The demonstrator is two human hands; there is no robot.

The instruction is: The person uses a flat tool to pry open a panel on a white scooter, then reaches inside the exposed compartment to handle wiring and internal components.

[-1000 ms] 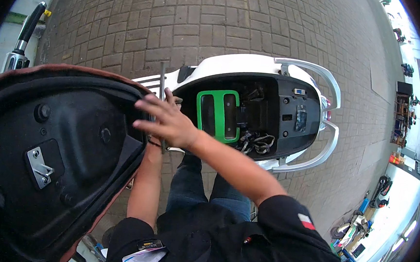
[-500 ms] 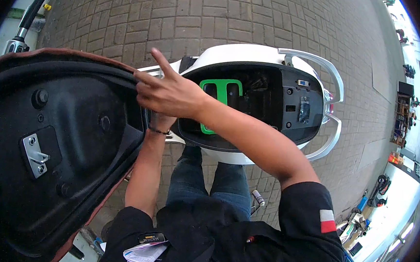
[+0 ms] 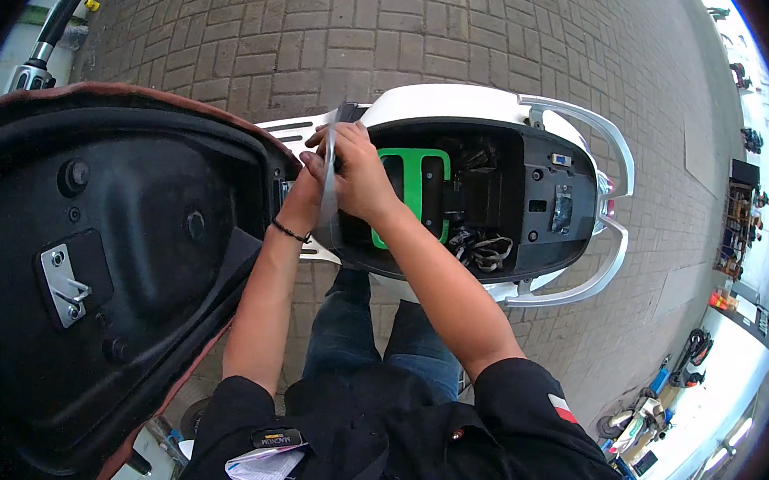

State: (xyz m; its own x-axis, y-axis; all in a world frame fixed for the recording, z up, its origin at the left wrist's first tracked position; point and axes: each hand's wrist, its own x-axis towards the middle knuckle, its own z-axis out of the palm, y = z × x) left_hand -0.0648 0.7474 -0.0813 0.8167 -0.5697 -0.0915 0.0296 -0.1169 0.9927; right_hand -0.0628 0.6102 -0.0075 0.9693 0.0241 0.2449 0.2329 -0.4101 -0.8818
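Observation:
A thin, greyish, see-through strip (image 3: pixel 327 178) stands almost edge-on between my hands, at the front end of the scooter's open under-seat compartment (image 3: pixel 534 136). Curled fingers of my right hand (image 3: pixel 362 178) press against it from the right. My left hand (image 3: pixel 302 200), with a dark beaded bracelet at its wrist, meets the strip from the left; its fingers are mostly hidden. Inside the compartment, beside my right hand, lies a green frame (image 3: pixel 413 184) over a dark block. Black and grey cables (image 3: pixel 489 252) are bunched near the compartment's near side.
To the left the brown-edged seat (image 3: pixel 150 215) is tipped up, showing its black underside and metal latch plate (image 3: pixel 64 285). A silver grab rail (image 3: pixel 618 154) curves round the scooter's tail. Brick paving (image 3: pixel 328 22) surrounds it. Shelves and parts line the far right.
My right hand has swung from over my left hand, fingers spread, to its right side and curled in. The thin strip now shows between them. My right forearm uncovers the cables.

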